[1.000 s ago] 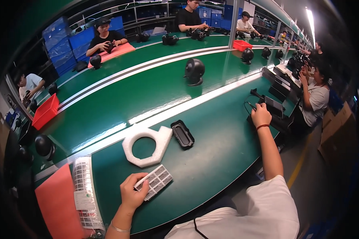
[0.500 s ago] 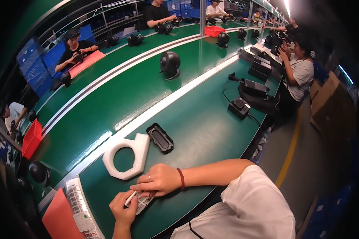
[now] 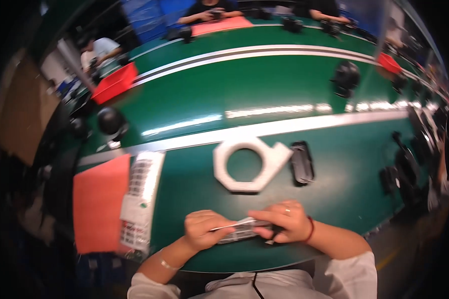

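1. Holding a small gridded piece [image 3: 240, 232], pale with grey squares, in front of me at the lower centre of the frame, just above the near edge of a green worktable [image 3: 349, 192].
2. My left hand [image 3: 204, 230] has its thumb and fingers clamped on the left end of this piece. A thin white edge runs along its top, slanting up to the right.
3. My right hand [image 3: 289, 222], with a ring and a red wristband [image 3: 311, 228], is at the piece's right end, index finger and thumb spread at the tip. Something small and dark [image 3: 273, 233] is at these fingers; blur means I cannot tell whether they are clamped on it.
4. Beyond my hands, at the centre, a white foam block [image 3: 222, 168] with a round hole lies flat. Just to its right is an oblong black tray-like part [image 3: 302, 163].
5. At lower left, an orange sheet [image 3: 102, 204] lies beside a clear packet [image 3: 143, 189] of gridded pieces.
6. Blurred black items [image 3: 405, 167] sit at the right.
7. Across the upper half runs a shiny green surface [image 3: 184, 94], with a round black device [image 3: 345, 78] at upper right and a red bin [image 3: 115, 83] at upper left.
8. A co-worker [image 3: 212, 7] in black sits at the top centre.
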### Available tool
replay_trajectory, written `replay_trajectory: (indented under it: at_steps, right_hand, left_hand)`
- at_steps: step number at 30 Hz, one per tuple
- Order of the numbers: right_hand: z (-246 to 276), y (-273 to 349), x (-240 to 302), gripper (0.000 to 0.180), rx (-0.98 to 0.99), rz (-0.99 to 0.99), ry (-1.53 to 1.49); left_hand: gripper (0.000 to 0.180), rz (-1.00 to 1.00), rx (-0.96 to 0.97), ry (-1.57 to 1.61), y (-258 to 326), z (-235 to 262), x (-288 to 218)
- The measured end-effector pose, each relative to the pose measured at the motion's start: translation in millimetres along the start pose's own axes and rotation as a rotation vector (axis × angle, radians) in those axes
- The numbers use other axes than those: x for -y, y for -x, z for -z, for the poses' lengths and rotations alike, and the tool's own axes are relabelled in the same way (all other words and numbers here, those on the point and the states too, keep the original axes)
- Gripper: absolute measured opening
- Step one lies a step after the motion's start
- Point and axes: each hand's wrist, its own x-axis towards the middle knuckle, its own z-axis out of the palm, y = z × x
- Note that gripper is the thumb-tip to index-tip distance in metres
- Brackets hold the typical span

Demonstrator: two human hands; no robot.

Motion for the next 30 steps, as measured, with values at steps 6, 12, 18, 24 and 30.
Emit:
replay_trajectory:
  at_steps: [6, 12, 18, 24, 30]
  right_hand:
    - [-5, -1, -1, 0.030, -0.014, -0.039, -0.059]
    - [-1, 0, -2, 0.025, -0.072, 0.000, 0.011]
    - [-2, 2, -1, 0.024, -0.114, -0.108, -0.003]
    - [-4, 9, -2, 0.035, -0.145, -0.191, -0.054]
    - [-5, 6, -4, 0.036, -0.143, -0.240, -0.088]
  left_hand:
    - [0.020, 0.012, -0.031, -0.048, 3, -3, 0]
    - [0.037, 0.093, -0.017, -0.070, 5, -4, -4]
    - [0.022, 0.246, -0.148, 0.073, 4, -2, -8]
    - [0.015, 0.281, -0.249, 0.050, 8, -2, -3]
    - [0.020, 0.337, -0.240, -0.036, 5, 1, -3]
